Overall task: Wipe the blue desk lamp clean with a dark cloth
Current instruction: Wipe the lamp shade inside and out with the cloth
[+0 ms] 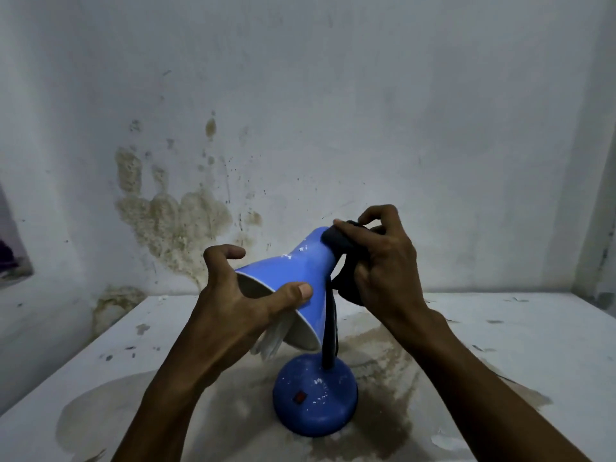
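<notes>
The blue desk lamp (pixel 293 271) stands on a white table (pixel 500 345), its cone shade tilted toward the left with a white bulb showing inside. Its round blue base (pixel 315 395) has a red switch and white specks. A dark neck rises from the base to the shade. My left hand (pixel 243 295) grips the wide rim of the shade, thumb on the outside. My right hand (pixel 380 261) holds a dark cloth (pixel 336 241) bunched against the narrow top end of the shade. Part of the cloth hangs below my palm.
The table top carries brown stains and flaked paint around the lamp base. A stained white wall (pixel 300 128) rises right behind the table. Another wall closes in at the far right (pixel 596 228).
</notes>
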Action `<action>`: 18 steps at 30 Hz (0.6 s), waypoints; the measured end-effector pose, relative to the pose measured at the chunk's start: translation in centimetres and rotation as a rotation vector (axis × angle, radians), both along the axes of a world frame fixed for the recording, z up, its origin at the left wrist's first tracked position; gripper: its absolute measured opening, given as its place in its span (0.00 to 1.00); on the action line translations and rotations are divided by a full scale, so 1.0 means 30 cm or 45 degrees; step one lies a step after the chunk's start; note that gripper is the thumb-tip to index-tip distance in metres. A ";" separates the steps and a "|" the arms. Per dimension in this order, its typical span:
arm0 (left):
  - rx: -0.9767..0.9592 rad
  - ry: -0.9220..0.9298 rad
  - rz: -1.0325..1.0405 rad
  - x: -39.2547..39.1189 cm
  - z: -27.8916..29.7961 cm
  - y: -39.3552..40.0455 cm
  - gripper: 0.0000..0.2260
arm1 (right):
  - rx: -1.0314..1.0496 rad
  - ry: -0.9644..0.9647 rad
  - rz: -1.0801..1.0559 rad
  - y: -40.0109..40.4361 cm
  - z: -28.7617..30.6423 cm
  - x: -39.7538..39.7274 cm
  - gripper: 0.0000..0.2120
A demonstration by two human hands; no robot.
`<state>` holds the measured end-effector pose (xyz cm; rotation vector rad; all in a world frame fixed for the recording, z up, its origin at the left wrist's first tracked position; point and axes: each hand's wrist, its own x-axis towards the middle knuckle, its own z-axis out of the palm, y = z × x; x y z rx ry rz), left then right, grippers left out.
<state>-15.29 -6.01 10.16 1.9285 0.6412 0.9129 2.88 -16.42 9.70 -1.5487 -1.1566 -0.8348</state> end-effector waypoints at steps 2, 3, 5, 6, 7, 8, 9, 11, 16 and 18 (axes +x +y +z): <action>-0.015 -0.011 -0.023 -0.006 0.000 0.009 0.46 | -0.013 -0.043 -0.036 0.006 -0.015 -0.033 0.23; -0.029 -0.025 -0.041 -0.008 -0.001 0.015 0.46 | -0.036 -0.103 -0.022 0.007 -0.032 -0.055 0.22; -0.051 -0.056 -0.069 -0.012 -0.001 0.023 0.45 | -0.095 -0.231 0.050 0.000 -0.068 -0.094 0.22; -0.054 -0.066 -0.081 -0.014 -0.003 0.028 0.45 | -0.118 -0.265 0.076 -0.004 -0.077 -0.100 0.23; -0.057 -0.069 -0.088 -0.017 -0.005 0.033 0.45 | -0.118 -0.270 0.075 -0.002 -0.080 -0.092 0.23; -0.061 -0.067 -0.094 -0.017 -0.006 0.039 0.45 | -0.089 -0.251 0.047 0.002 -0.075 -0.073 0.24; -0.060 -0.057 -0.104 -0.018 -0.006 0.044 0.44 | -0.045 -0.207 -0.007 0.009 -0.067 -0.053 0.25; -0.053 -0.043 -0.134 -0.019 -0.008 0.053 0.45 | 0.035 -0.077 -0.128 0.025 -0.049 -0.020 0.26; -0.031 -0.106 -0.137 -0.017 -0.014 0.053 0.46 | -0.026 -0.267 -0.066 0.026 -0.069 -0.100 0.19; -0.056 -0.145 -0.139 -0.010 -0.026 0.063 0.45 | -0.056 -0.319 -0.051 0.025 -0.074 -0.111 0.20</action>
